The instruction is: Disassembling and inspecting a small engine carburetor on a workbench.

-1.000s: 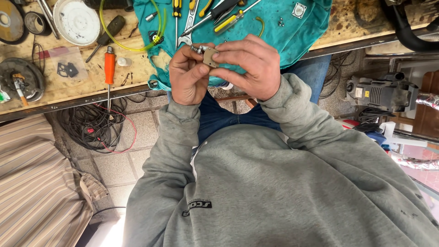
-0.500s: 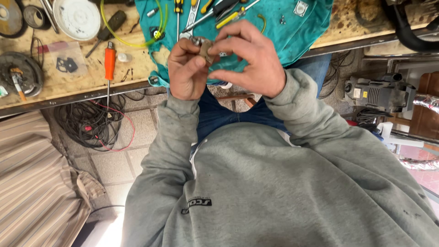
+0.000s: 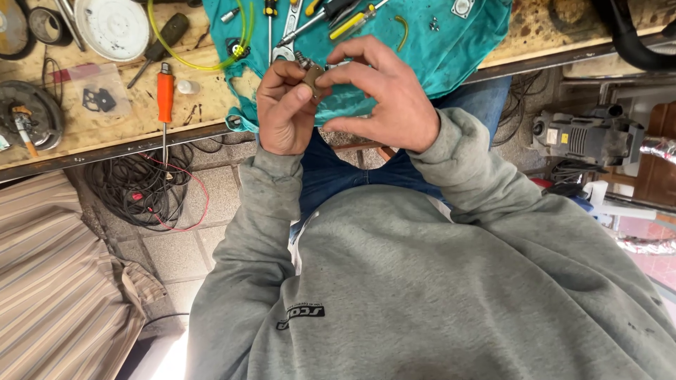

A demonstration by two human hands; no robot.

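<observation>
Both my hands are raised together over the edge of a teal cloth (image 3: 429,56) on a wooden workbench (image 3: 105,119). My left hand (image 3: 283,109) pinches a small tan metal part (image 3: 313,76) between thumb and fingers. My right hand (image 3: 384,98) curls over the same part from the right, fingertips on its top. Most of the part is hidden by the fingers. My grey sweatshirt fills the lower half of the view.
Screwdrivers and a wrench (image 3: 287,28) lie on the cloth. An orange-handled screwdriver (image 3: 165,95), yellow tubing (image 3: 204,49) and a white round lid (image 3: 113,28) sit on the bench at left. Black coiled cable (image 3: 137,190) lies on the floor; a grey machine (image 3: 584,137) stands at right.
My hands stay together on the small part. My right fingers have shifted over its top, and the view has drifted slightly.
</observation>
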